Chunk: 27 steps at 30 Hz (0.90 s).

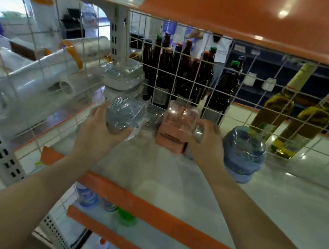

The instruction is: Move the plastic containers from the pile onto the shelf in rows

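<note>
On the white shelf [171, 181], against the wire mesh back [246, 107], left to right: left hand [95, 135], fingers curled under a clear round plastic container [125, 116], held just above the shelf; pink-tinted clear container [177, 126] standing on the shelf; right hand [207, 142], gripping a small clear container [197, 134] beside the pink one; blue-tinted container [243, 152], tilted. Behind mesh: brown bottles [179, 77], two yellow bottles [289, 118].
</note>
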Each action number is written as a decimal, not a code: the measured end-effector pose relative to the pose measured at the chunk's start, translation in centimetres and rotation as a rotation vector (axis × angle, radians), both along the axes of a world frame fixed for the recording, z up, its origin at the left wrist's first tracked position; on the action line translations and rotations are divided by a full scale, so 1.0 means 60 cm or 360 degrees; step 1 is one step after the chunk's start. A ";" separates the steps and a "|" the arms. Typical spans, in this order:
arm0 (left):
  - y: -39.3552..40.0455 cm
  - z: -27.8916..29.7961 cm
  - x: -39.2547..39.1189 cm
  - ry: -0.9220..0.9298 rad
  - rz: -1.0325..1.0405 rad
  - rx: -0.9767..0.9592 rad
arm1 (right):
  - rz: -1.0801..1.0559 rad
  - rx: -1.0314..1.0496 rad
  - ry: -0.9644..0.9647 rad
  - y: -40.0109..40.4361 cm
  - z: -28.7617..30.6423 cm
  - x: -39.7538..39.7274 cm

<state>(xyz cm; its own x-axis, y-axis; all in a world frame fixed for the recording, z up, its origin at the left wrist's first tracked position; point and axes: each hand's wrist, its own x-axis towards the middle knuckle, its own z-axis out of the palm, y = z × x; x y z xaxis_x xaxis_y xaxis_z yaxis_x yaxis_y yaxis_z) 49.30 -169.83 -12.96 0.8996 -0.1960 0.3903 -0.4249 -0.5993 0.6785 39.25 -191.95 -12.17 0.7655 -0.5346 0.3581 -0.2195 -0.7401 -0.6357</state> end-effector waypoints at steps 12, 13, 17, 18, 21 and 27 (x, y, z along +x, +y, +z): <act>0.075 0.004 0.084 0.0018 -0.0522 0.0107 | -0.0167 -0.0042 -0.0238 0.078 -0.005 0.092; 0.077 0.004 0.085 -0.0011 -0.0570 0.0130 | -0.0177 -0.0046 -0.0263 0.083 -0.003 0.094; 0.077 0.013 0.081 -0.0056 -0.0754 0.0191 | -0.0059 0.0051 -0.0242 0.104 0.009 0.097; 0.075 0.017 0.080 -0.0036 -0.0779 0.0214 | 0.0006 0.0115 -0.0184 0.109 0.014 0.097; 0.069 0.030 0.075 -0.0033 -0.0859 0.0151 | 0.0138 0.0301 -0.0047 0.123 0.029 0.094; 0.061 0.049 0.049 -0.0201 -0.1061 0.0243 | 0.0339 0.0791 0.0052 0.120 0.056 0.082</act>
